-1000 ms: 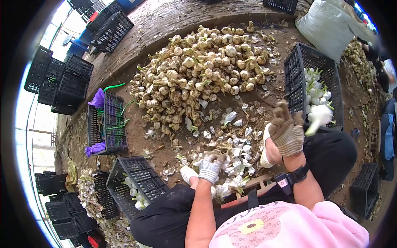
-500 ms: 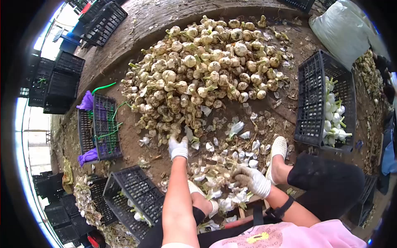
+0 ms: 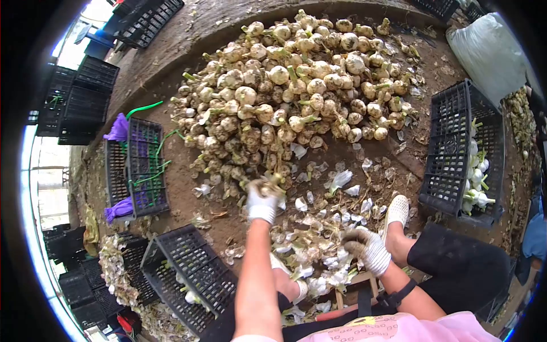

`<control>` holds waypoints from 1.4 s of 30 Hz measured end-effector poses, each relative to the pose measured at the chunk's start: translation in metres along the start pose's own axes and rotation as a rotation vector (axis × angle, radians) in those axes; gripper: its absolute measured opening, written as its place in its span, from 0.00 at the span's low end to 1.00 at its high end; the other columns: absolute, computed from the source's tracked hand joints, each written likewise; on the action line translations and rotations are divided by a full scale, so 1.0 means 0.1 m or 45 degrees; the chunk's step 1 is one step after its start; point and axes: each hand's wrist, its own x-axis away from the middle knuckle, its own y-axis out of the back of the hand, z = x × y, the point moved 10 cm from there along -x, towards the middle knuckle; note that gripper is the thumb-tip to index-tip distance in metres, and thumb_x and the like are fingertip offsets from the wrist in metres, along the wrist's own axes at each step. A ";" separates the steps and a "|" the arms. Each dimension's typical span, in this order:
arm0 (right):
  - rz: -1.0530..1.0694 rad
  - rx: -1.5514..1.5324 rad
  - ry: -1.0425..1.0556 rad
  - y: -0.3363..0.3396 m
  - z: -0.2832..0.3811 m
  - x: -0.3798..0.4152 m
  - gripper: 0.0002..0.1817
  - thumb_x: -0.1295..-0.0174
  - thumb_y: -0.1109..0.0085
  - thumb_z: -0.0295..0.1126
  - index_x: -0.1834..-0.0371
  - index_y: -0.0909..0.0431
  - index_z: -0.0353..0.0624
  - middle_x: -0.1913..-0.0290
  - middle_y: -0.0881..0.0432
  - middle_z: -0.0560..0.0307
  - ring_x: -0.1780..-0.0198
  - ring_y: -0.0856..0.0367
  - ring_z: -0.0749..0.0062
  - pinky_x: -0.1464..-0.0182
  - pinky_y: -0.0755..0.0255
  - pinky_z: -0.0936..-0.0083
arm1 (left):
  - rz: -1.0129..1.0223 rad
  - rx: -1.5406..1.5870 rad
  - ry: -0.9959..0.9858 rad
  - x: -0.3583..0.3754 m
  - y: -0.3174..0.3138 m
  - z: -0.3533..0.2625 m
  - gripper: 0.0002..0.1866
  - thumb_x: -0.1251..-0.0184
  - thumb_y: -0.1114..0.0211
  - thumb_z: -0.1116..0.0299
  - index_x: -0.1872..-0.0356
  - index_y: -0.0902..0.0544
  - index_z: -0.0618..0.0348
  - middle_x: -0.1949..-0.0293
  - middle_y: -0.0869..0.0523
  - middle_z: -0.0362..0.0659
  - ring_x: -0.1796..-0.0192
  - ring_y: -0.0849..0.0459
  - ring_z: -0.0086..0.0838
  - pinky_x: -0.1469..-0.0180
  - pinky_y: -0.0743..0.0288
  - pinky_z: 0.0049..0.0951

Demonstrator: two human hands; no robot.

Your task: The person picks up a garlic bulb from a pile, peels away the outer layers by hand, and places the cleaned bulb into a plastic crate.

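Observation:
A large heap of soiled garlic bulbs (image 3: 296, 85) covers the ground ahead. My left hand (image 3: 262, 199), in a white glove with dirty fingers, is closed on a garlic bulb (image 3: 266, 185) at the heap's near edge; motion blurs its fingers somewhat. My right hand (image 3: 367, 249), gloved the same way, hangs over the peeled skins (image 3: 313, 245) between my feet. Its fingers are curled, and whatever may be inside them is hidden.
A black crate (image 3: 464, 148) with clean white bulbs (image 3: 478, 171) stands at the right. Another crate (image 3: 191, 273) is at the lower left, and one with purple wrappings (image 3: 137, 168) stands at the left. A white sack (image 3: 490, 54) lies at the upper right.
My left hand has drawn back slightly from the heap with a bulb in it. My right hand has shifted a little to the right. The whole view has also shifted somewhat.

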 end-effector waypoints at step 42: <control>0.269 0.557 0.761 -0.54 0.74 1.13 0.10 0.46 0.41 0.25 0.59 0.23 0.41 0.65 0.20 0.60 0.63 0.24 0.80 0.59 0.29 0.80 | 0.704 1.697 0.468 2.70 0.02 -1.02 0.24 0.40 0.40 0.51 0.50 0.29 0.58 0.59 0.22 0.46 0.62 0.19 0.34 0.73 0.25 0.26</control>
